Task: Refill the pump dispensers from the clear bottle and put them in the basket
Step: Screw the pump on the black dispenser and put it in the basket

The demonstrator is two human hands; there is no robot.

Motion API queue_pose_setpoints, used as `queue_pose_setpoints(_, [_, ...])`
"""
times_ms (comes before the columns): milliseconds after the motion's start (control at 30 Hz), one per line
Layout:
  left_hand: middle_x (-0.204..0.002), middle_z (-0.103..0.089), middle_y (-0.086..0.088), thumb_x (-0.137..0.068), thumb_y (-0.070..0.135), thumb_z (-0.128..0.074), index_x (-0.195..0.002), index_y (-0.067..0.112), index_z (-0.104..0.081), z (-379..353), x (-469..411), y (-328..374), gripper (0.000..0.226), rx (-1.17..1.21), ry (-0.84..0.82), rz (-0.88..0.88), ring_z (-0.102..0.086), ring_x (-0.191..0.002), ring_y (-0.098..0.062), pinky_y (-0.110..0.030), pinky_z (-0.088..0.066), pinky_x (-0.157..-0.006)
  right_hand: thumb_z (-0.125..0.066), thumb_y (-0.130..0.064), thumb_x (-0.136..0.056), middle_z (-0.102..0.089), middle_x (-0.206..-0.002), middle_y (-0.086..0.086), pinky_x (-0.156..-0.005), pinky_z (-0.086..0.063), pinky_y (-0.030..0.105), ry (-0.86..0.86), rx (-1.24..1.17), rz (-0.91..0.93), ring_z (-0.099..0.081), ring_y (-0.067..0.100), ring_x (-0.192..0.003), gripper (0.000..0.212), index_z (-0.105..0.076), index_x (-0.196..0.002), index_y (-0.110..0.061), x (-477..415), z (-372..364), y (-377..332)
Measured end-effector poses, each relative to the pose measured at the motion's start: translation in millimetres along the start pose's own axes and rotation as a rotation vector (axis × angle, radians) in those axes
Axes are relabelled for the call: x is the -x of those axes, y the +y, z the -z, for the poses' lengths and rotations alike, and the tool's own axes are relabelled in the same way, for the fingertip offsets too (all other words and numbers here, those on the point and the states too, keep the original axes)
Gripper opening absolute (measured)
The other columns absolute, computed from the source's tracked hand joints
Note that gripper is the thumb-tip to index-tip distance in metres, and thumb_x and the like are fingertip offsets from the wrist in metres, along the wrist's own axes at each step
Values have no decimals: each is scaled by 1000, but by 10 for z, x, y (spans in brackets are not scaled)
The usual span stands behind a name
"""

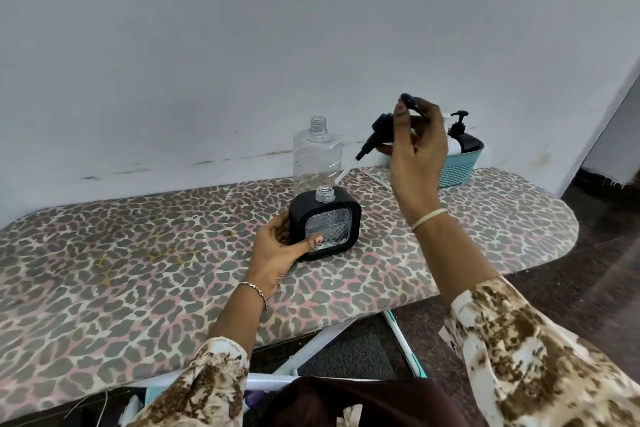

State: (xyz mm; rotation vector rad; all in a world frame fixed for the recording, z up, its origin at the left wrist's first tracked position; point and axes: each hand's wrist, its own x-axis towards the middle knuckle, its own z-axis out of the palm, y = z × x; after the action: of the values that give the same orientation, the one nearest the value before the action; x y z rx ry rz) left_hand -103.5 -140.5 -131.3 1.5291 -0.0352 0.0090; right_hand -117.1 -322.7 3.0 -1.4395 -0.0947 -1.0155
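Note:
A square black dispenser (325,229) with a clear patterned front stands on the ironing board, its neck open with no pump on it. My left hand (280,246) grips its left side, thumb across the front. Raised above and to the right, my right hand (419,149) pinches the black pump head (381,130), whose white tube slants down to the left. Just behind the dispenser is the clear bottle (317,158), uncapped and upright. At the back right, the teal basket (457,172) holds a black pump dispenser (462,139).
The leopard-print ironing board (138,270) runs along a grey wall. Its rounded end is at the right, past the basket. White and teal board legs (401,340) show below the front edge, over a dark floor.

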Motion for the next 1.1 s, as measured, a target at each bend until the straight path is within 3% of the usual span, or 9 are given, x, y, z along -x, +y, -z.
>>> queue_pose_setpoints(200, [-111,-68,-1,-60,4,-87,-124,10,-56,-4,-5,-4,71,-1,1,-5,-64,-105,-11,-21,-53,-86,-54,-30,-96,-68,-79,-23,-70,-58,45,-158,110,2,-69,8,-79,10,-54,-105,-28,28,-168,138])
queue_pose_setpoints(300, [-110,-68,-1,-60,3,-87,-124,9,-56,-1,-11,-8,70,-2,1,-8,-64,-104,-10,-20,-54,-86,-54,-33,-95,-71,-79,-12,-76,-57,45,-260,151,-19,-70,8,-80,14,-55,-107,-25,62,-225,217])
queue_pose_setpoints(467, [-114,-67,-2,-58,7,-89,-126,9,-55,2,-30,-16,77,-3,3,-6,-64,-106,-11,-23,-53,-89,-60,-40,-90,-71,-86,-14,-84,-55,34,-431,347,-61,-67,1,-87,24,-63,-106,-22,140,-242,427])
queue_pose_setpoints(567, [-111,-69,-2,-56,9,-89,-123,9,-57,2,-36,-23,74,7,-7,-5,-66,-104,-11,-22,-54,-87,-63,-30,-90,-70,-98,-10,-87,-52,30,-538,348,-110,-65,3,-96,17,-63,-105,-24,190,-219,548])
queue_pose_setpoints(700, [-111,-68,-1,-59,5,-88,-121,11,-57,4,-46,-34,69,22,-16,-6,-65,-103,-10,-18,-54,-82,-60,-26,-92,-69,-109,-2,-93,-51,32,-666,314,-202,-63,9,-106,25,-60,-116,-18,293,-177,631])
queue_pose_setpoints(800, [-114,-68,-4,-56,12,-89,-126,7,-56,13,-53,-47,78,19,-30,-3,-65,-107,-13,-26,-54,-90,-61,-29,-92,-69,-108,-1,-88,-49,21,-663,336,-201,-63,9,-103,28,-63,-115,-13,347,-148,632])
queue_pose_setpoints(900, [-115,-68,-5,-50,21,-90,-127,6,-56,21,-60,-53,86,11,-39,0,-65,-108,-15,-34,-52,-96,-69,-34,-85,-69,-91,-8,-71,-45,8,-576,342,-170,-62,-3,-85,22,-68,-99,-16,386,-124,598])
queue_pose_setpoints(1000, [-115,-68,-5,-52,18,-89,-127,7,-57,28,-63,-61,82,12,-40,4,-65,-108,-15,-31,-53,-94,-73,-44,-77,-67,-74,-11,-67,-49,16,-403,350,-155,-60,-1,-69,25,-68,-81,-20,407,-98,614])
queue_pose_setpoints(1100, [-114,-69,-5,-53,17,-89,-126,7,-57,37,-69,-67,80,18,-44,1,-65,-108,-15,-29,-54,-92,-71,-39,-80,-67,-86,-5,-75,-49,21,-400,355,-125,-59,6,-80,24,-64,-89,-18,443,-91,600])
